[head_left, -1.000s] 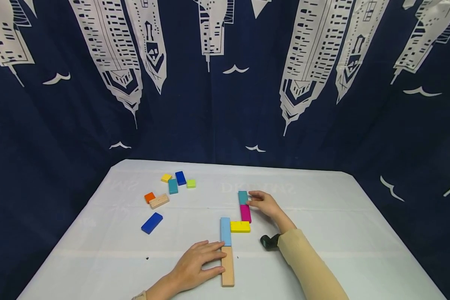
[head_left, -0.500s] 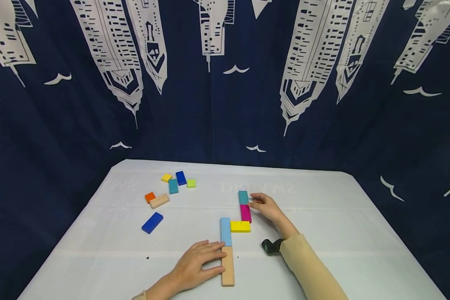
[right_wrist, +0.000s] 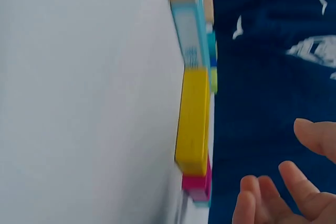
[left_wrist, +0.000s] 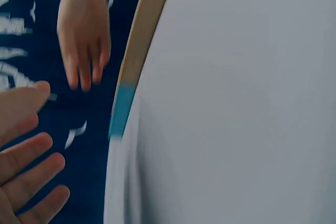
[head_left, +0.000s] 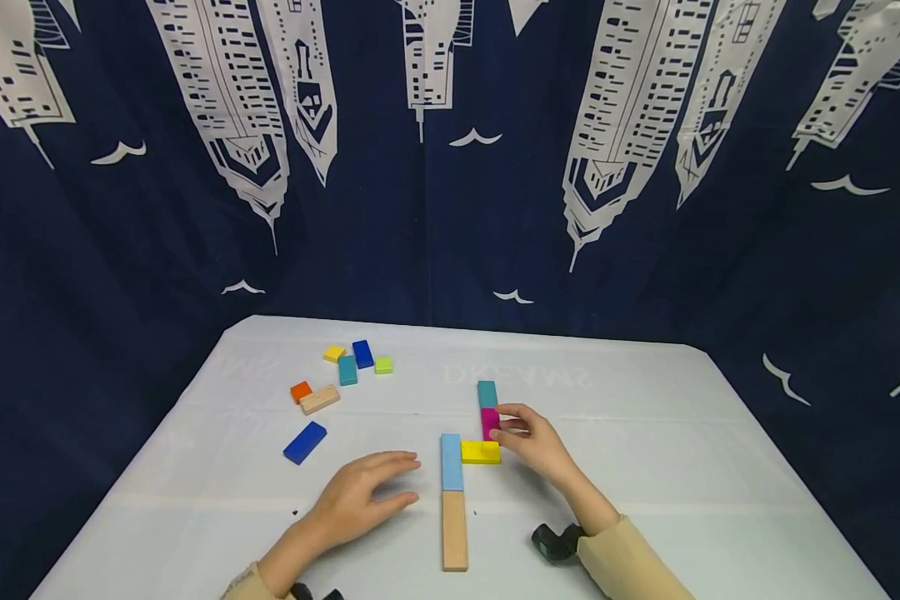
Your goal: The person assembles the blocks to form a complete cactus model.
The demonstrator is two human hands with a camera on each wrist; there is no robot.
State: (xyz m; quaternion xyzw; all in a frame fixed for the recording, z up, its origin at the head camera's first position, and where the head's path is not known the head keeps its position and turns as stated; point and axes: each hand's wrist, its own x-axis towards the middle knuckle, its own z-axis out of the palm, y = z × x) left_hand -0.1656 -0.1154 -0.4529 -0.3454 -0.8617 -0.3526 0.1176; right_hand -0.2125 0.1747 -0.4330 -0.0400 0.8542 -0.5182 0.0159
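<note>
A stepped line of blocks lies on the white table: a plain wooden block (head_left: 454,531) nearest me, then a light blue block (head_left: 452,462). Beside the light blue one is a yellow block (head_left: 481,452), with a magenta block (head_left: 489,422) and a teal block (head_left: 487,393) beyond. My left hand (head_left: 356,496) hovers left of the line, fingers extended and holding nothing. At the magenta block's right side is my right hand (head_left: 536,446), its fingers loosely bent and overlapping that block in the head view. The right wrist view shows those fingers apart from the yellow block (right_wrist: 193,119).
Loose blocks lie at the left: a blue block (head_left: 305,442), a wooden block (head_left: 319,400) by an orange one (head_left: 301,392), and farther back a cluster with a teal block (head_left: 347,370). A dark blue printed cloth (head_left: 420,233) hangs behind the table.
My left hand has come off the wooden and light blue blocks and moved left. My right hand has drawn nearer to me, from beside the teal block to beside the magenta one.
</note>
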